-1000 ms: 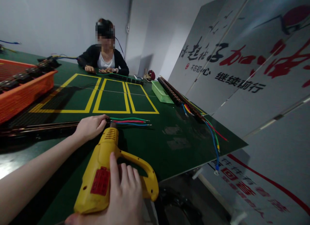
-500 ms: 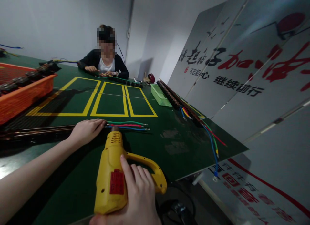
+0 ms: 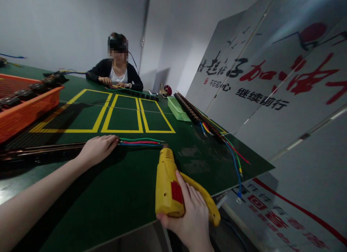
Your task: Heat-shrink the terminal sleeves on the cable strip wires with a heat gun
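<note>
My right hand (image 3: 191,208) is wrapped round a yellow heat gun (image 3: 169,183) with a red label. The gun's metal nozzle (image 3: 165,146) is at the lug ends of the wires. Green, red and blue wires (image 3: 141,142) stretch rightward over the green table from a long dark bar (image 3: 54,150). My left hand (image 3: 100,148) is closed on the wire bundle where it leaves the bar; its fingertips hide that part of the wires.
Across the table (image 3: 114,194) a person (image 3: 119,75) handles wires. An orange basket (image 3: 29,112) with a dark part stands at left. Beyond yellow tape outlines lie a light green tray (image 3: 177,109) and more wired bars (image 3: 189,109); some wires hang over the right edge.
The heat gun in my right hand has moved right along the wires, from near my left fingertips to their far ends. My left hand has stayed in place.
</note>
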`<action>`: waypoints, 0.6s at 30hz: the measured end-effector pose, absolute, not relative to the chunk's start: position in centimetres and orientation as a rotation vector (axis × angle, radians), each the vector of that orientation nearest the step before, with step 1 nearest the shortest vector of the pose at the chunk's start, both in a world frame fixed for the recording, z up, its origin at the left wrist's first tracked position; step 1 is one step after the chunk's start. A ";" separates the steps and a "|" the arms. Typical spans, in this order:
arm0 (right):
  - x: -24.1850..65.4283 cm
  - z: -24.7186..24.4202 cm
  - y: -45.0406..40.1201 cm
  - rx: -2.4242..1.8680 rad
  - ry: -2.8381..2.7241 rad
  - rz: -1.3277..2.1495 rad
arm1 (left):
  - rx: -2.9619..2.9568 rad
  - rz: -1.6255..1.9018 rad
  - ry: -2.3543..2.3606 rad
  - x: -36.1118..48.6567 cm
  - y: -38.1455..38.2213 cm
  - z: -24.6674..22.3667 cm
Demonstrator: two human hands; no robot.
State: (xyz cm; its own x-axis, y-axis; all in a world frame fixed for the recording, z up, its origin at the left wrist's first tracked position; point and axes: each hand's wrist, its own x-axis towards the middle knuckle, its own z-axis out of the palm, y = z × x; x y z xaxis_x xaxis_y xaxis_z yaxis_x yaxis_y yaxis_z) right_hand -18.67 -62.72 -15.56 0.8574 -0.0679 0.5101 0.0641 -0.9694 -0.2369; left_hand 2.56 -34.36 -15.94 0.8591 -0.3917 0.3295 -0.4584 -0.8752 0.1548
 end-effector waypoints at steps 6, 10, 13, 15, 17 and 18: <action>-19.0 -16.0 -61.6 -2.820 0.139 -0.860 | 2.830 0.418 -0.679 2.5 -34.2 -15.9; -19.0 -16.3 -60.2 -2.842 0.187 -0.902 | 2.834 0.426 -0.684 2.5 -34.3 -15.8; -19.0 -16.3 -59.2 -2.829 0.147 -0.894 | 2.833 0.418 -0.685 2.4 -34.5 -15.6; -19.1 -16.3 -58.5 -2.815 0.111 -0.880 | 2.827 0.419 -0.680 2.4 -34.6 -15.5; -19.1 -16.4 -57.6 -2.800 0.079 -0.865 | 2.819 0.428 -0.678 2.5 -34.6 -15.6; -19.1 -16.4 -57.2 -2.790 0.069 -0.862 | 2.819 0.432 -0.681 2.5 -34.6 -15.7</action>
State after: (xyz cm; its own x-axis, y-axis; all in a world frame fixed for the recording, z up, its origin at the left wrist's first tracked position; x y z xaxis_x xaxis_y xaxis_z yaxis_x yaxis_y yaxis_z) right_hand -19.09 -57.17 -16.45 0.8269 -0.1088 0.5517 0.0201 -0.9747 -0.2224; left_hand 2.51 -34.63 -15.65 0.8503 -0.4112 0.3286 -0.4724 -0.8714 0.1320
